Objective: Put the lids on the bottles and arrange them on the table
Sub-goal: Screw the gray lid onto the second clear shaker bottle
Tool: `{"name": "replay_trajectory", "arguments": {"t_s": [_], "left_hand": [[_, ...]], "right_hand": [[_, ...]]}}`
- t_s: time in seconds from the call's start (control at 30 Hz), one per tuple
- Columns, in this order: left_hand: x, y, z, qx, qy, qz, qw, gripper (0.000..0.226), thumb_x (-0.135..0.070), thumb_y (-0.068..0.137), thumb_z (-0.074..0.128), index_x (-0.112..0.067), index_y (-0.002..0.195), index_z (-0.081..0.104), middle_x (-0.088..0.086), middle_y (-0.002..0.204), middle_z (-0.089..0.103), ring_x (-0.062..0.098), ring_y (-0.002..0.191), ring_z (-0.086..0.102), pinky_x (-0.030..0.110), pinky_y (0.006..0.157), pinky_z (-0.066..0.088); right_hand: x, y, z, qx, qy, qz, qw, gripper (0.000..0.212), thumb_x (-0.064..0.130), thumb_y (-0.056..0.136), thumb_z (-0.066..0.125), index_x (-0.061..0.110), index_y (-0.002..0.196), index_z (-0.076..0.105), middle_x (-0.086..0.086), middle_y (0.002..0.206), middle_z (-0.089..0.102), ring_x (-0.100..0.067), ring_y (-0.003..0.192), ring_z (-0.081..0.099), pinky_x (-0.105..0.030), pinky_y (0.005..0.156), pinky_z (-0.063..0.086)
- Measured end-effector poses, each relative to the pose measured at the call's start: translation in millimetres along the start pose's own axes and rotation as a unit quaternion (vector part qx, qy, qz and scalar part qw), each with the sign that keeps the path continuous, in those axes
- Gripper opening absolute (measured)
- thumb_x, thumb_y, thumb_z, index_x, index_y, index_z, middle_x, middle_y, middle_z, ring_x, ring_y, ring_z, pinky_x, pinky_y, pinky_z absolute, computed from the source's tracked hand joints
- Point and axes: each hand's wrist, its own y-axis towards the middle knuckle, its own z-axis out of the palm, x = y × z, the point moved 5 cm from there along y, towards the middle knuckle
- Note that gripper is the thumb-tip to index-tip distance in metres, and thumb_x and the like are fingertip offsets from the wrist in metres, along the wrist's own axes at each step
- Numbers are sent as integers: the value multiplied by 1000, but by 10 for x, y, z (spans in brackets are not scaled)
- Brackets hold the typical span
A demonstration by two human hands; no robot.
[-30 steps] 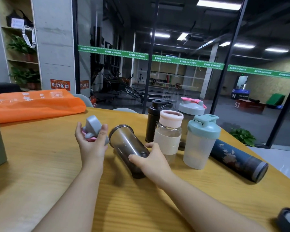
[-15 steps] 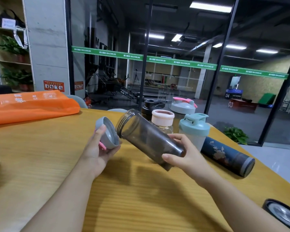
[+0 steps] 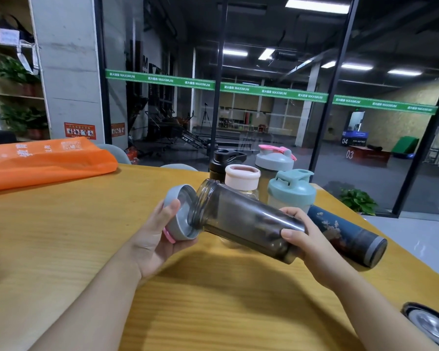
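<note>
— Where's the bottle?
— Mid-frame, above the table (image 3: 86, 236): the right hand (image 3: 307, 239) grips the smoky bottle (image 3: 243, 219) by its base, tilted, mouth pointing left.
— And the lid?
— The left hand (image 3: 155, 239) clasps the grey lid (image 3: 179, 214), its open side against the bottle's mouth.

Surface: wooden table (image 3: 61, 249), yellow grain.
Far left: orange bag (image 3: 43, 160) lying flat.
Far middle: 4 lidded bottles (image 3: 292, 193) standing clustered.
Right: dark blue flask (image 3: 347, 236) on its side.
Near right edge: black lid (image 3: 431, 323).
</note>
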Motion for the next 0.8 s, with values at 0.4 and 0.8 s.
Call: {"name": "replay_trajectory", "arguments": {"t_s": [0.4, 0.8], "left_hand": [[56, -24, 116, 25, 99, 24, 994, 128, -52, 24, 94, -43, 139, 38, 2, 121, 66, 23, 92, 71, 41, 69, 57], [25, -79, 225, 40, 146, 81, 985, 117, -48, 35, 87, -57, 136, 29, -11, 145, 44, 16, 103, 63, 42, 84, 50]], "right_hand": [[-136, -43, -70, 33, 17, 26, 999, 65, 43, 51, 66, 20, 109, 52, -1, 95, 65, -17, 85, 63, -30, 70, 48], [-246, -101, 22, 61, 80, 152, 983, 66, 65, 71, 63, 29, 124, 48, -5, 120, 63, -28, 99, 66, -37, 72, 57]]}}
